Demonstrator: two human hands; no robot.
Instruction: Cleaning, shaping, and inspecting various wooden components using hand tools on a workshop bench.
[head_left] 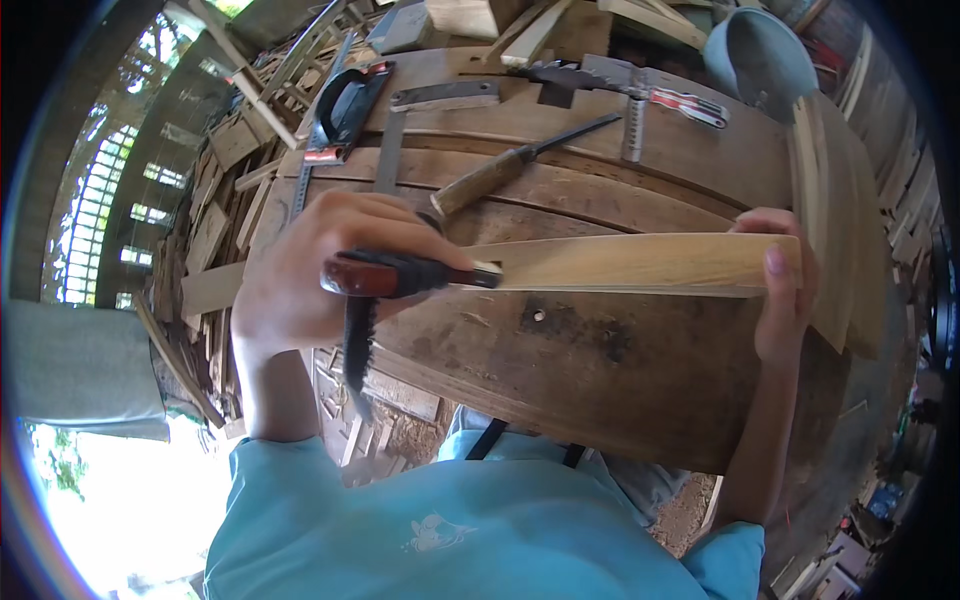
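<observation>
Pale yellow with streaked grain, the squared wooden bar (640, 264) extends over the counter (690, 350), its right end in the right hand (788, 275)'s grip, while the left hand (350, 235) clasps a dark-handled saw (400, 276).

The wooden board (640, 264) at centre is pale yellow with grain, the saw handle (350, 274) reddish-brown and black; the T-shirt (540, 520) at bottom is turquoise, white-printed.
</observation>
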